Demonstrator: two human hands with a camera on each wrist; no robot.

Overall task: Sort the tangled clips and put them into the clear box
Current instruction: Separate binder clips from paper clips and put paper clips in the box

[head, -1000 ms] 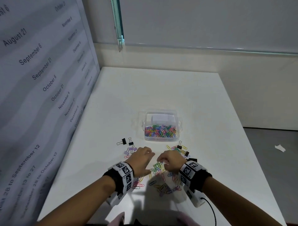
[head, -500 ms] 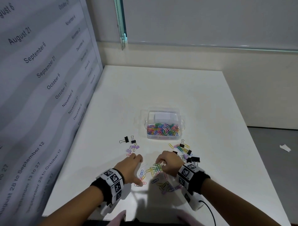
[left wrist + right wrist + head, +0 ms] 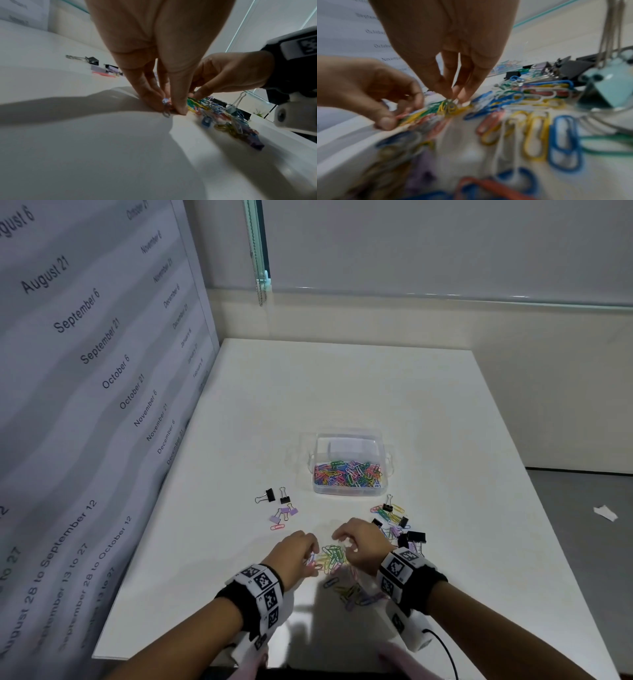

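A bunch of coloured paper clips (image 3: 331,556) lies on the white table (image 3: 342,392) between my hands. My left hand (image 3: 313,559) pinches the bunch's left end against the table; the left wrist view shows its fingertips (image 3: 178,109) pressed down beside a clip (image 3: 166,113). My right hand (image 3: 342,546) pinches clips at the bunch's top, and its fingers (image 3: 464,93) close on a yellow-green tangle (image 3: 448,107). The clear box (image 3: 347,491) stands beyond the hands, its floor covered with paper clips. More loose clips (image 3: 356,594) lie under my right wrist.
Black and purple binder clips (image 3: 279,505) sit left of the box. A mix of binder clips and paper clips (image 3: 394,520) lies to the right, with a large black binder clip (image 3: 416,537) by my right wrist. A printed calendar panel (image 3: 85,405) walls the table's left side.
My left hand drew back to the left half a second ago and has now returned to the bunch of clips. The right hand stayed over the pile.
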